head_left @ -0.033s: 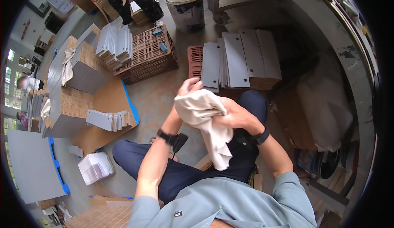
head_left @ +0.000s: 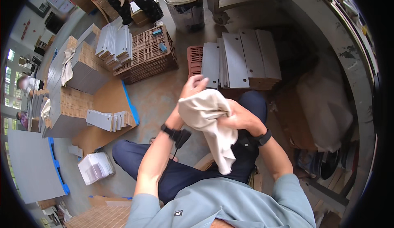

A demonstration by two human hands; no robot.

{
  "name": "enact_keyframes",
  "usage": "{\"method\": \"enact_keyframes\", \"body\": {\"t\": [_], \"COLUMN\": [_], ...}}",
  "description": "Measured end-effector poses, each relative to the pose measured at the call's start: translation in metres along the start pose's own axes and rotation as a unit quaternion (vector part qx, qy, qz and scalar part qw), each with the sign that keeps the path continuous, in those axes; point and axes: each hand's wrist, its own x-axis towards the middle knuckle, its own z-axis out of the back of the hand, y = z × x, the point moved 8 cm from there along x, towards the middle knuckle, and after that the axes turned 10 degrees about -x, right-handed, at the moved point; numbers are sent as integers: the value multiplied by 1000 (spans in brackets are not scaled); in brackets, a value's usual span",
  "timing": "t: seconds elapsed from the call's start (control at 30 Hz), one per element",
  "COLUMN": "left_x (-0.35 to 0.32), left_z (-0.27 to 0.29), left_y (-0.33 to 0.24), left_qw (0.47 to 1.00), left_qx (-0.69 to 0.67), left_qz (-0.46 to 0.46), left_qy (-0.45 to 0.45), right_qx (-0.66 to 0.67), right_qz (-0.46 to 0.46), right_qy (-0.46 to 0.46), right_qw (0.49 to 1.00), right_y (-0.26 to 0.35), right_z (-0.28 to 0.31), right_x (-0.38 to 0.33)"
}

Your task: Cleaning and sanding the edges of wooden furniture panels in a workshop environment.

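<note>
A cream-coloured cloth (head_left: 205, 109) hangs between my hands above my lap, its lower end falling over my dark trousers. My right hand (head_left: 242, 117) grips the cloth at its right side, with thumb and fingers pressed into the folds. My left hand (head_left: 192, 87) is raised at the cloth's upper left edge, the cloth lying against its palm side. Its fingers are loosely bent and slightly apart, partly blurred; the cloth covers the rest of the hand. A black band with a small dark box (head_left: 176, 135) sits on my left wrist, and a dark watch (head_left: 264, 137) on my right.
Grey panels with holes (head_left: 236, 62) stand stacked just beyond my hands. More lie on a brown crate (head_left: 150, 49) and on pallets (head_left: 131, 103) at left. A lidded bucket (head_left: 186, 14) is at the back, near another person's legs (head_left: 127, 4). A white box (head_left: 95, 168) sits lower left.
Both hands and the cloth have shifted slightly to the right. My left hand has risen a little, and the cloth's hanging end sits slightly lower.
</note>
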Motion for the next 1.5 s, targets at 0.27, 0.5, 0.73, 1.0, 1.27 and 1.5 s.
{"method": "enact_keyframes", "body": {"t": [0.27, 0.5, 0.73, 1.0, 1.27, 1.5], "left_x": [86, 84, 85, 12, -100, -173], "left_z": [17, 34, 60, 82, 93, 151], "left_y": [55, 126, 128, 92, 16, -12], "left_qw": [919, 935, 944, 976, 976, 979], "left_qx": [331, 291, 226, -138, -165, -136], "left_qz": [-44, 23, 57, 8, -67, -80], "left_qy": [-210, -203, -234, -168, -125, -126], "right_qx": [51, 87, 95, -157, -559, -594], "right_qz": [-65, -101, -85, -39, 194, 198], "right_qy": [54, 40, -30, -265, -79, -115], "right_qw": [995, 990, 991, 951, 802, 771], "right_y": [-43, -43, -37, -21, -5, 19], "right_z": [17, 21, 24, 51, -62, -55], "right_x": [-50, -51, -38, -3, 102, 182]}}
